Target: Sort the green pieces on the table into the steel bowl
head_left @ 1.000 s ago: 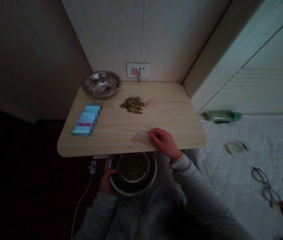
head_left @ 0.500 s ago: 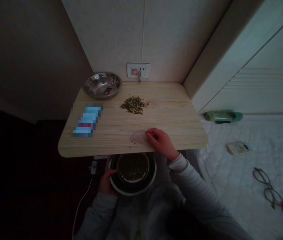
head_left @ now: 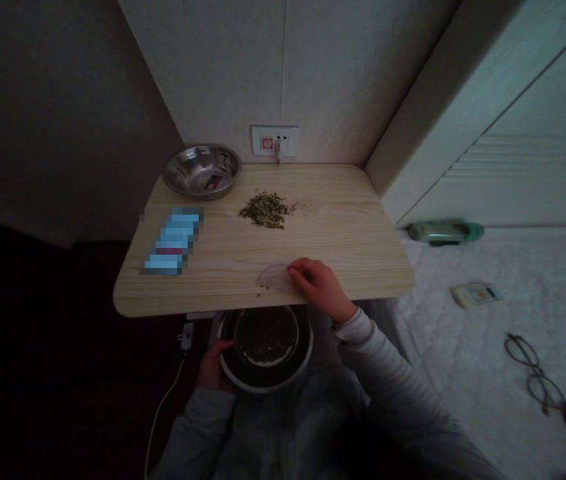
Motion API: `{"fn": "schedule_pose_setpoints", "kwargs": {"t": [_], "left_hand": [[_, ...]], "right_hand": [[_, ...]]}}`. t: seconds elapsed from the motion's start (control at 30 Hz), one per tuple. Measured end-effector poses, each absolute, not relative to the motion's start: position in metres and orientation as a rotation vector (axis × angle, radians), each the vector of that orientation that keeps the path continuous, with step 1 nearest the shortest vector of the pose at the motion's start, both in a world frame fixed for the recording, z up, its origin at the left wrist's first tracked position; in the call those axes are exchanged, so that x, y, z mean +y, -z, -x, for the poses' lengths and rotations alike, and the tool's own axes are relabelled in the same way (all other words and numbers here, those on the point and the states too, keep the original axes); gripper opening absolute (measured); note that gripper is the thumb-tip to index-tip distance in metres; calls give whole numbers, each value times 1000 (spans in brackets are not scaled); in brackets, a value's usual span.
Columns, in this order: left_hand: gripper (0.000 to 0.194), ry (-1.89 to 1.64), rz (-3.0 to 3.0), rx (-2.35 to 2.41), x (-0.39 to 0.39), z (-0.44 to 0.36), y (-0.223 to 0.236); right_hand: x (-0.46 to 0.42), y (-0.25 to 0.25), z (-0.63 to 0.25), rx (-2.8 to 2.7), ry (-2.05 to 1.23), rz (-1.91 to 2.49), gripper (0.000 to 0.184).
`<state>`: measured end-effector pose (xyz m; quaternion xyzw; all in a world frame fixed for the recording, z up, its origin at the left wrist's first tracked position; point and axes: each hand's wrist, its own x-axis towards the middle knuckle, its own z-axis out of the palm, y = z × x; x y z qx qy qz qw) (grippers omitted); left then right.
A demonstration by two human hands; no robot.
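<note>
Pale table (head_left: pixel 347 233) — metal bowl (head_left: pixel 201 172), granules (head_left: pixel 267 211), pixelated screen (head_left: pixel 171 241).

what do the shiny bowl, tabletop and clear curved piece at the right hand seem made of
Shiny bowl: polished metal, probably stainless steel, given its silvery reflections.
Tabletop: smooth pale wood or wood-look laminate; streaky grain shows, but I can't tell which.
Clear curved piece: likely thin transparent plastic; the tabletop shows through it.

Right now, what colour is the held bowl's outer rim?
White outer rim, clearest in the head view.
</note>
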<state>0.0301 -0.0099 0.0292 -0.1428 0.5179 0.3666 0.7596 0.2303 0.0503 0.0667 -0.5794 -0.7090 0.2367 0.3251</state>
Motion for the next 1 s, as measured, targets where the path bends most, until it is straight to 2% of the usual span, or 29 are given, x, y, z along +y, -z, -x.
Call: {"fn": "schedule_pose_setpoints", "kwargs": {"t": [1.0], "left_hand": [[20, -777, 342, 1255, -8, -33, -35]], "right_hand": [[48, -69, -226, -1963, -635, 1439, 19]]}}
